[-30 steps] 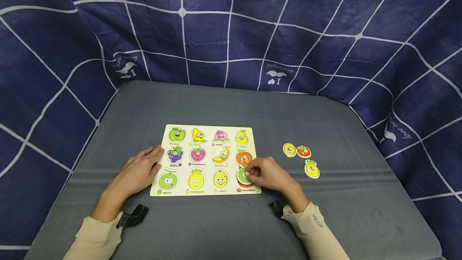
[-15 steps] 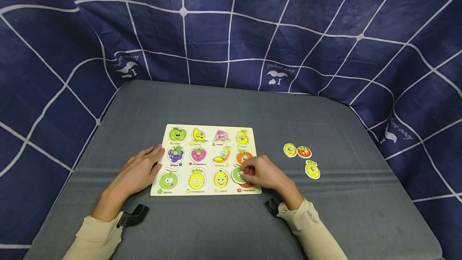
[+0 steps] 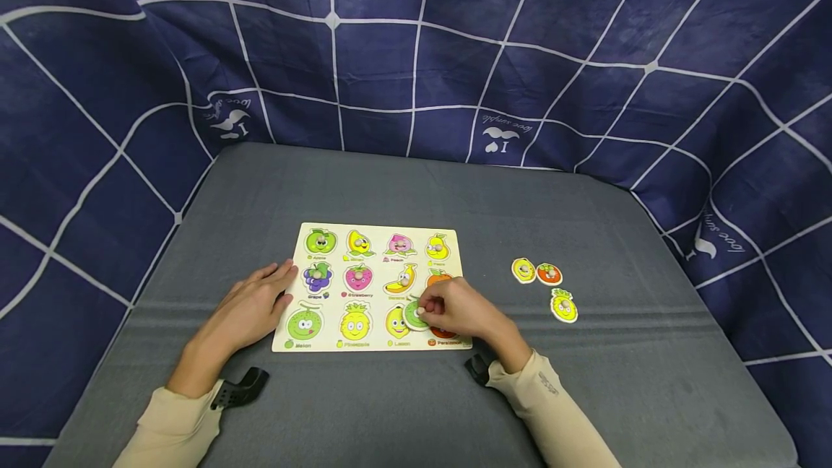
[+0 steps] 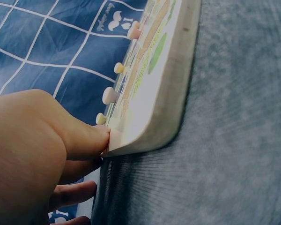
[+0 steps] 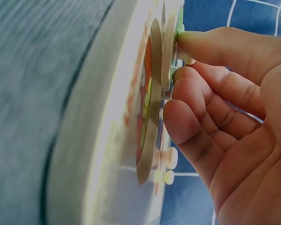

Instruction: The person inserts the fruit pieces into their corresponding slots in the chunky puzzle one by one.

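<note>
A wooden fruit puzzle board (image 3: 378, 309) lies flat on the grey cloth. Between thumb and fingers, my right hand (image 3: 458, 307) pinches the knob of a round green melon piece (image 3: 412, 316), which overlaps the lemon picture (image 3: 395, 323) in the head view. In the right wrist view, the melon piece (image 5: 167, 51) is raised over the board near the persimmon recess (image 5: 147, 108). My left hand (image 3: 253, 307) rests at the board's left edge, fingers extended; in the left wrist view its thumb (image 4: 86, 140) touches the corner. Knobbed pieces fill the upper two rows.
To the right of the board lie a lemon piece (image 3: 523, 271), a persimmon piece (image 3: 549, 274) and a pineapple piece (image 3: 563, 306). A blue curtain with white lines (image 3: 370, 63) stands behind and at both sides of the grey-covered table (image 3: 364, 179).
My right hand has moved left along the bottom row with the melon piece, from over the persimmon picture to beside the lemon picture. The left hand has stayed in place.
</note>
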The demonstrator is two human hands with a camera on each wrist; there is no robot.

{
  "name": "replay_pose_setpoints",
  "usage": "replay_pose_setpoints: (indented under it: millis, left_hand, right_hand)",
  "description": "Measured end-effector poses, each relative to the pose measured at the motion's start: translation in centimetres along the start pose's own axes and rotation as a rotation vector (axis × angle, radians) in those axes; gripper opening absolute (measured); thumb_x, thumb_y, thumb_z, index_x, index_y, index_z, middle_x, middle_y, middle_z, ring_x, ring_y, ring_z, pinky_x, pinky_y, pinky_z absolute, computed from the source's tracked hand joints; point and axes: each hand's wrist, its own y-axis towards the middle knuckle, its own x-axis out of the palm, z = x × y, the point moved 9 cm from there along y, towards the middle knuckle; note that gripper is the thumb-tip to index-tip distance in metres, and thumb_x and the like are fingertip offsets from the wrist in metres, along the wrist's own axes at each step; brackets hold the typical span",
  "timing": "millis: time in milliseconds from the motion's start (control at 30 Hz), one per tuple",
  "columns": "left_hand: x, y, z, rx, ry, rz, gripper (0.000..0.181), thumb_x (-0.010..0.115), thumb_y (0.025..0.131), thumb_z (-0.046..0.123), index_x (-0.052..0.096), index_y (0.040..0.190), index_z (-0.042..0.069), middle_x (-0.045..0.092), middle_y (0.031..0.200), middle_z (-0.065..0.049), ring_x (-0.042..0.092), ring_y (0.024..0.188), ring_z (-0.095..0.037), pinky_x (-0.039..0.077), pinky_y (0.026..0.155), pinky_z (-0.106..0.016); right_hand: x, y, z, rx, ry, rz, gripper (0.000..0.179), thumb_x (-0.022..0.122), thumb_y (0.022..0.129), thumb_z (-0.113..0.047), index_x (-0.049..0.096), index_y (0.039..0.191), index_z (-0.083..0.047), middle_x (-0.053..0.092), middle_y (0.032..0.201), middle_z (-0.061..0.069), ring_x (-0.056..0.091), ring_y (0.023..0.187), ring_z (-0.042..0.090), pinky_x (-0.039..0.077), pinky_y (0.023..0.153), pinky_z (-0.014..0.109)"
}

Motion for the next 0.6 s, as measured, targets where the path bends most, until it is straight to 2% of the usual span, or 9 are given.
replay_pose_setpoints:
  millis: [467, 600]
  left_hand:
    - [0.0, 0.0, 0.0, -0.012, 0.007, -0.003, 0.048, 0.064, 0.092, 0.005, 0.052, 0.137, -0.01, 0.047, 0.143, -0.028, 0.045, 0.127, -0.052, 0.036, 0.095, -0.068]
    - [0.0, 0.0, 0.1, -0.007, 0.01, 0.007, 0.048, 0.065, 0.092, 0.005, 0.053, 0.136, -0.009, 0.048, 0.143, -0.027, 0.046, 0.127, -0.051, 0.038, 0.094, -0.068]
  right_hand:
    - [0.9, 1.4, -1.0, -0.058, -0.007, -0.011, 0.01, 0.074, 0.081, -0.005, 0.07, 0.076, -0.012, 0.056, 0.065, -0.012, 0.051, 0.061, 0.001, 0.044, 0.058, 0.017]
    - [1.0, 1.8, -1.3, -0.058, -0.042, -0.01, 0.011, 0.074, 0.081, -0.006, 0.07, 0.075, -0.014, 0.055, 0.065, -0.014, 0.05, 0.06, -0.001, 0.043, 0.059, 0.017]
